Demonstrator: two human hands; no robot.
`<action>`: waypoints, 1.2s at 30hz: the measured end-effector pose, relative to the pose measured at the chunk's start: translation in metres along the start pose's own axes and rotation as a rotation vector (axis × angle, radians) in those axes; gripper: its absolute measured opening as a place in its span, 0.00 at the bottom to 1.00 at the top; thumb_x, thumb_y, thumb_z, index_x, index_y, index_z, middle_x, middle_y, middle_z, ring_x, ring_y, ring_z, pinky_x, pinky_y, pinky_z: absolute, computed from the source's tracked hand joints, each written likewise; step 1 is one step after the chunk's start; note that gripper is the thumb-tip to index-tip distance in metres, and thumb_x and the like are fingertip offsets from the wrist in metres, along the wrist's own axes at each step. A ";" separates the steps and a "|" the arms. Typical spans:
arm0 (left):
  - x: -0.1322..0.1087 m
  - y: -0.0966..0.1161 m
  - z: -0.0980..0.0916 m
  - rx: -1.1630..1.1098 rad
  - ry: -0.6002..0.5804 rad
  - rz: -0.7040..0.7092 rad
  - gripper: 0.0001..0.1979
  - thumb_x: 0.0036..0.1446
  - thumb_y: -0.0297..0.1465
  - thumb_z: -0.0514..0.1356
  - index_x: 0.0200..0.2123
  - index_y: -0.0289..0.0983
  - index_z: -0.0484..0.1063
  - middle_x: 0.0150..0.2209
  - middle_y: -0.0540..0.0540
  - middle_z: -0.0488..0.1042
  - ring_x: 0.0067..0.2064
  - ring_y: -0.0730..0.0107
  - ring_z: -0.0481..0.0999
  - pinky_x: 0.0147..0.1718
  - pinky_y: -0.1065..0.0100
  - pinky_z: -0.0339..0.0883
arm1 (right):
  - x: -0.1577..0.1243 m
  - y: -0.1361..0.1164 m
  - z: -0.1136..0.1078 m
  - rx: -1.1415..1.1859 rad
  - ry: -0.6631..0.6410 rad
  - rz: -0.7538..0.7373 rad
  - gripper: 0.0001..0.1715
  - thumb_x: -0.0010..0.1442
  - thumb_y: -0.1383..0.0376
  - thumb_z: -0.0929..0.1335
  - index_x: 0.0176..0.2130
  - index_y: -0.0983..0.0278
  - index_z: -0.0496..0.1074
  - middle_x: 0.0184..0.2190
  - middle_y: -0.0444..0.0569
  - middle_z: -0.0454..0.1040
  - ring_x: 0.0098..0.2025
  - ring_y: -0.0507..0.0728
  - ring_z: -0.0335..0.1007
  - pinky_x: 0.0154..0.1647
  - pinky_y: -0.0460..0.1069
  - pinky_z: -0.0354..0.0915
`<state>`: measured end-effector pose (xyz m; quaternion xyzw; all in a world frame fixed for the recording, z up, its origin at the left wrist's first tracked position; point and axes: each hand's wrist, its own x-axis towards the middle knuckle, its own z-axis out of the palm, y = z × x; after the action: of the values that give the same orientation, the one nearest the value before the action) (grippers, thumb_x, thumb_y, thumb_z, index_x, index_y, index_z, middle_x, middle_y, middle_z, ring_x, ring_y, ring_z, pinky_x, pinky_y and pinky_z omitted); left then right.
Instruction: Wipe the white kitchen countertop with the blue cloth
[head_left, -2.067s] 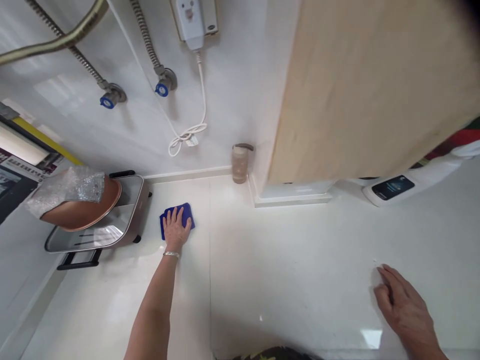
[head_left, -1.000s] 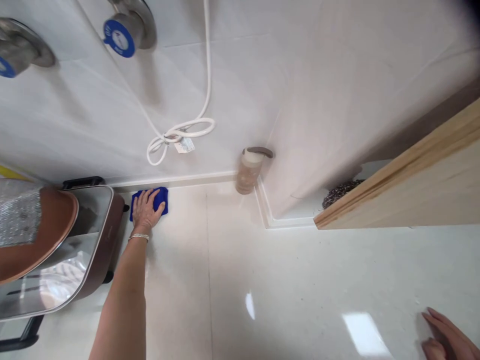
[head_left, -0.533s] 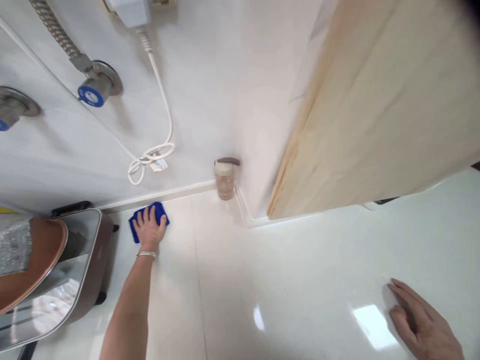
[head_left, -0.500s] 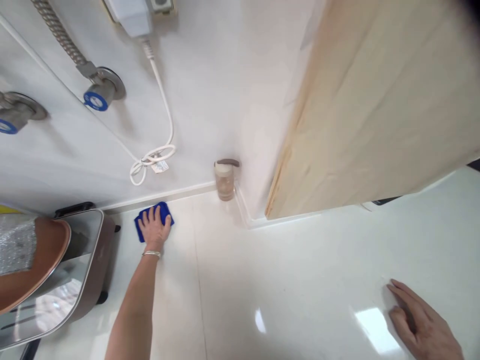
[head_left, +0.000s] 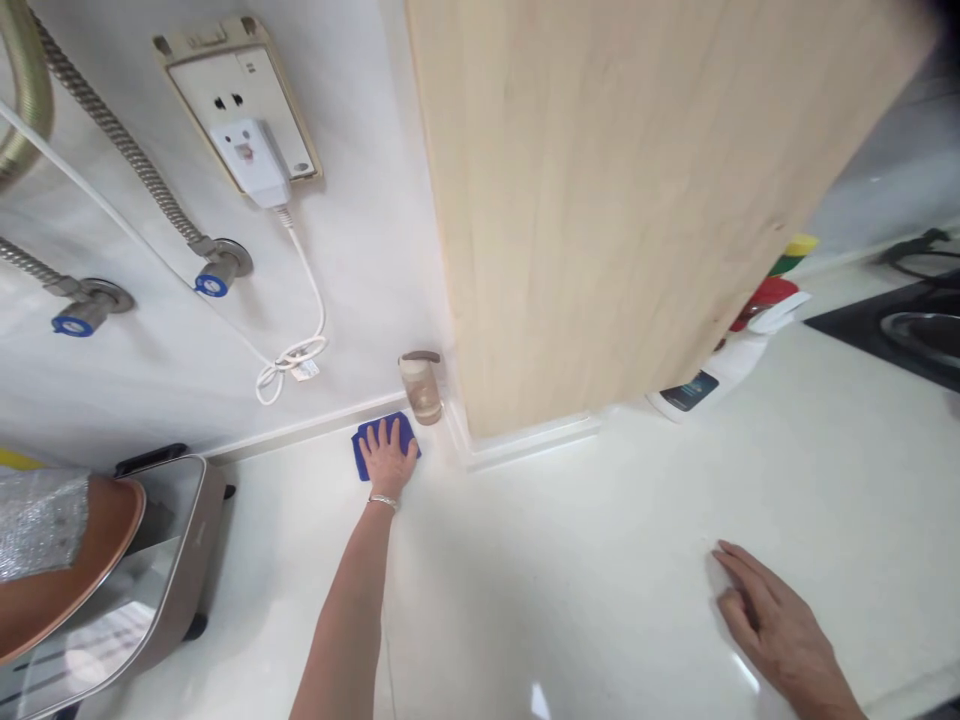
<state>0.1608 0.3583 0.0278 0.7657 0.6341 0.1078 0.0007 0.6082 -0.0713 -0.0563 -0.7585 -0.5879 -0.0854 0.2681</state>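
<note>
My left hand point(head_left: 388, 462) lies flat with spread fingers on a folded blue cloth point(head_left: 406, 432), pressing it against the white countertop point(head_left: 525, 560) close to the wall. Just beyond the fingertips, in the corner, stands a small clear cup point(head_left: 422, 390) with a brownish handle. At the lower right, my right hand point(head_left: 772, 620) rests on the countertop, fingers loosely bent and the thumb apart from them. It shows nothing in its grasp.
At left stands an appliance point(head_left: 184, 560) carrying an orange-brown pan point(head_left: 112, 560) and bubble wrap point(head_left: 45, 520). A wooden panel point(head_left: 600, 200) juts out ahead. White bottle point(head_left: 712, 375) and black hob point(head_left: 900, 325) are at right. A knotted cord point(head_left: 289, 365) hangs from the wall socket point(head_left: 232, 100).
My left hand has slid the blue cloth rightward along the wall, up to the cup. The view has shifted, bringing the bottle and hob into sight. My right hand stays on the countertop.
</note>
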 end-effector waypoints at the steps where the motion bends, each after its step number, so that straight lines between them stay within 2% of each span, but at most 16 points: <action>1: -0.004 0.006 0.000 0.000 0.002 0.012 0.34 0.65 0.46 0.49 0.70 0.39 0.56 0.72 0.40 0.53 0.73 0.42 0.45 0.69 0.41 0.37 | 0.001 -0.001 0.000 -0.001 0.012 -0.009 0.29 0.62 0.59 0.62 0.61 0.61 0.64 0.61 0.56 0.68 0.60 0.67 0.69 0.62 0.64 0.67; 5: -0.029 0.020 -0.001 0.008 0.023 0.090 0.33 0.64 0.45 0.50 0.69 0.40 0.58 0.71 0.40 0.55 0.72 0.43 0.47 0.70 0.42 0.37 | 0.005 -0.005 0.000 -0.008 0.053 -0.033 0.28 0.62 0.60 0.62 0.61 0.61 0.64 0.59 0.56 0.70 0.59 0.66 0.70 0.61 0.63 0.68; 9: -0.067 0.035 -0.004 0.011 0.025 0.135 0.33 0.64 0.45 0.51 0.69 0.39 0.59 0.71 0.39 0.56 0.72 0.42 0.48 0.70 0.41 0.38 | 0.006 -0.007 0.001 -0.015 0.079 -0.039 0.28 0.62 0.62 0.62 0.61 0.63 0.64 0.59 0.57 0.70 0.59 0.66 0.69 0.60 0.63 0.68; 17: -0.155 0.088 -0.014 -0.056 0.002 0.252 0.32 0.63 0.43 0.53 0.69 0.40 0.59 0.71 0.39 0.56 0.72 0.42 0.49 0.70 0.39 0.40 | 0.008 -0.011 0.006 -0.023 0.140 -0.038 0.28 0.61 0.65 0.62 0.59 0.64 0.66 0.58 0.57 0.72 0.58 0.65 0.70 0.59 0.62 0.68; 24: -0.243 0.107 -0.017 -0.127 0.002 0.412 0.33 0.62 0.42 0.55 0.69 0.44 0.58 0.72 0.43 0.53 0.73 0.44 0.46 0.70 0.38 0.43 | 0.008 -0.013 0.007 0.001 0.213 -0.071 0.27 0.61 0.66 0.62 0.59 0.65 0.67 0.58 0.58 0.71 0.58 0.64 0.69 0.60 0.62 0.68; 27: -0.286 0.108 -0.020 -0.142 -0.016 0.450 0.34 0.62 0.42 0.55 0.70 0.45 0.55 0.73 0.44 0.49 0.73 0.44 0.44 0.70 0.36 0.45 | 0.009 -0.014 0.006 0.010 0.227 -0.091 0.26 0.62 0.67 0.61 0.58 0.66 0.67 0.58 0.59 0.72 0.59 0.64 0.69 0.60 0.61 0.69; 30: -0.327 0.101 -0.027 -0.160 -0.045 0.508 0.38 0.61 0.41 0.56 0.72 0.48 0.48 0.73 0.46 0.46 0.73 0.44 0.42 0.69 0.35 0.48 | 0.009 -0.015 0.004 -0.006 0.218 -0.097 0.25 0.63 0.67 0.61 0.58 0.68 0.67 0.57 0.60 0.72 0.59 0.64 0.69 0.60 0.61 0.69; 33: -0.356 0.080 -0.037 -0.163 -0.105 0.573 0.43 0.58 0.40 0.60 0.72 0.51 0.43 0.73 0.49 0.46 0.73 0.45 0.43 0.68 0.36 0.52 | 0.009 -0.018 0.001 -0.022 0.207 -0.082 0.25 0.63 0.67 0.61 0.58 0.68 0.67 0.56 0.60 0.72 0.59 0.64 0.69 0.60 0.61 0.69; 36: -0.366 0.050 -0.045 -0.155 -0.149 0.550 0.43 0.55 0.39 0.62 0.71 0.54 0.46 0.73 0.51 0.48 0.73 0.46 0.44 0.69 0.40 0.52 | 0.009 -0.021 -0.005 0.002 0.203 -0.081 0.25 0.62 0.66 0.61 0.57 0.68 0.69 0.56 0.60 0.73 0.58 0.63 0.70 0.60 0.61 0.69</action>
<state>0.1385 -0.0126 0.0190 0.9124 0.3907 0.0956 0.0764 0.5923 -0.0626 -0.0418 -0.7213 -0.5881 -0.1720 0.3231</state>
